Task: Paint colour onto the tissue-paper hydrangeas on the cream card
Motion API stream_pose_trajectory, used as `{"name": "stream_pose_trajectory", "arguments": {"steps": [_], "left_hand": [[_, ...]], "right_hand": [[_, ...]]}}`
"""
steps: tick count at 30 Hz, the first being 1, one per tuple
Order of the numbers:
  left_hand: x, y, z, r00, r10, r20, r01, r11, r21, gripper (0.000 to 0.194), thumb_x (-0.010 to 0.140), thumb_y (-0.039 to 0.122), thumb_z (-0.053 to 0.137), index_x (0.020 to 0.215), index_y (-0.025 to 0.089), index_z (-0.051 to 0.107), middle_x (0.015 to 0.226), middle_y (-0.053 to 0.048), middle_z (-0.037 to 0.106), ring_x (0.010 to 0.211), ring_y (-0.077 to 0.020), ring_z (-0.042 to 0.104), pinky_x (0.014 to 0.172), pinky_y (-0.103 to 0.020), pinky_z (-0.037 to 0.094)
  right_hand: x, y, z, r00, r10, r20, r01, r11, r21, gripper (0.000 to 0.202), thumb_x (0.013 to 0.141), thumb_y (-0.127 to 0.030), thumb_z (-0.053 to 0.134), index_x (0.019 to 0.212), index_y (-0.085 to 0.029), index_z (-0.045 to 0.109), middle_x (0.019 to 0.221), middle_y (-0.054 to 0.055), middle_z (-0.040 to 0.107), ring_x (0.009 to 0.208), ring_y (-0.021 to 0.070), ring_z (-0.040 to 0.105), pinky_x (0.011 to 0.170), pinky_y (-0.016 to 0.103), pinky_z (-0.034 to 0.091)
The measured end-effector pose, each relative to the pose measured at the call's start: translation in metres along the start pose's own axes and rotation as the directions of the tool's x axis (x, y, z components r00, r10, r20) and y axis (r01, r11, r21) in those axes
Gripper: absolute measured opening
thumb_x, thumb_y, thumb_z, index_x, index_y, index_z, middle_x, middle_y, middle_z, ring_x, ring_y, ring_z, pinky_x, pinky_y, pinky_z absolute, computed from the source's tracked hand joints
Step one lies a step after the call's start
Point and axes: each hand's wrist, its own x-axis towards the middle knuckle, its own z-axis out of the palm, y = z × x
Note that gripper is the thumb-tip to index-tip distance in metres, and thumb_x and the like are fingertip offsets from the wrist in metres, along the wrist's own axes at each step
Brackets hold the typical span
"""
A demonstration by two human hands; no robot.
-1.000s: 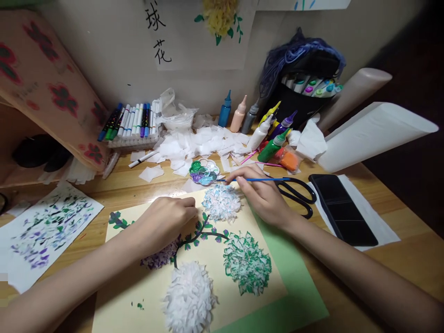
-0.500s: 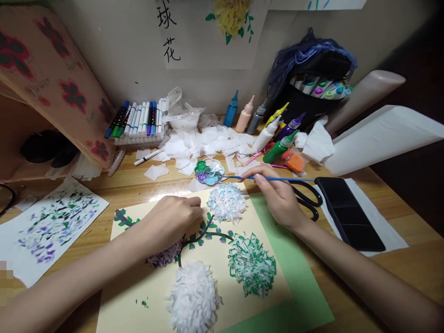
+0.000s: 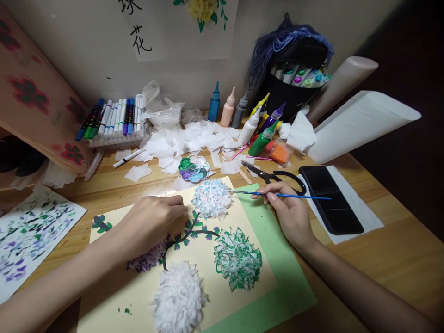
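Observation:
Between the fingers of my right hand (image 3: 291,215) is a thin blue paintbrush (image 3: 305,197), its tip at the right edge of a blue-tinted white paper flower (image 3: 212,199). My left hand (image 3: 156,219) rests with curled fingers on the cream sheet (image 3: 114,286), left of that flower; what its fingers hold, if anything, is hidden. Below it a purple flower (image 3: 149,259) is partly covered. A green-edged flower (image 3: 238,260) and a plain white one (image 3: 179,298) sit lower on the sheet. Behind the blue-tinted flower is a flower-shaped paint palette (image 3: 193,168).
Black scissors (image 3: 267,175) and a black case (image 3: 331,199) lie to the right. Paint bottles (image 3: 214,102), white paper scraps (image 3: 166,143) and markers (image 3: 116,118) stand or lie at the back. A paint-marked sheet (image 3: 34,231) is on the left.
The brush tip has moved from the palette to the blue-tinted flower, and my right hand has come down towards me. The whole view has shifted. My left hand keeps its place on the sheet.

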Motion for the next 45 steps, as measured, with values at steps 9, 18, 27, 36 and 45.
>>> {"name": "stream_pose_trajectory", "arguments": {"steps": [9,18,27,36,45], "left_hand": [[-0.0018,-0.0007,0.0008,1.0,-0.015,-0.013,0.015,1.0,-0.012,0.028,0.09,0.014,0.044,0.096,0.021,0.071,0.077,-0.004,0.066,0.061,-0.0124,0.061,0.054,-0.023,0.04],[-0.0016,-0.0028,0.0052,0.999,-0.005,-0.032,0.004,0.999,-0.036,0.029,0.092,0.016,0.041,0.09,0.02,0.069,0.078,-0.004,0.066,0.058,-0.0119,0.059,0.053,-0.023,0.04],[0.0003,-0.0016,-0.001,1.0,0.004,0.018,-0.003,1.0,-0.028,0.028,0.094,0.018,0.042,0.091,0.02,0.07,0.08,-0.005,0.067,0.06,-0.0115,0.06,0.051,-0.022,0.037],[0.0002,-0.0021,-0.0007,1.0,0.006,0.023,-0.005,1.0,-0.011,0.029,0.094,0.018,0.042,0.093,0.02,0.071,0.083,-0.006,0.068,0.061,-0.0124,0.061,0.051,-0.022,0.039],[-0.0013,-0.0033,0.0025,1.0,0.01,0.014,-0.01,1.0,0.007,0.027,0.095,0.02,0.043,0.097,0.02,0.07,0.083,-0.006,0.068,0.062,-0.0133,0.063,0.05,-0.023,0.038]], "right_hand": [[-0.0017,0.0032,-0.0032,0.998,0.056,-0.01,-0.056,0.998,0.018,0.012,0.091,-0.032,0.056,0.089,-0.023,0.063,0.082,0.002,0.068,0.077,0.0171,0.067,0.069,0.031,0.053],[-0.0014,0.0027,-0.0044,0.991,0.055,-0.118,-0.055,0.998,0.005,0.012,0.09,-0.034,0.056,0.088,-0.023,0.062,0.081,0.002,0.067,0.078,0.0176,0.066,0.068,0.031,0.052],[0.0017,0.0004,-0.0015,0.998,0.052,-0.046,-0.053,0.998,-0.023,0.011,0.09,-0.03,0.055,0.086,-0.023,0.062,0.077,0.002,0.068,0.076,0.0168,0.066,0.072,0.032,0.054],[-0.0035,-0.002,-0.0016,0.999,0.001,-0.044,0.0,1.0,0.012,0.011,0.092,-0.03,0.054,0.087,-0.023,0.062,0.08,0.002,0.068,0.076,0.0168,0.067,0.072,0.032,0.055],[-0.0024,-0.0021,-0.0012,1.0,0.004,-0.009,-0.004,1.0,-0.009,0.01,0.091,-0.026,0.054,0.086,-0.022,0.061,0.079,0.002,0.068,0.077,0.0158,0.067,0.072,0.03,0.054]]}}
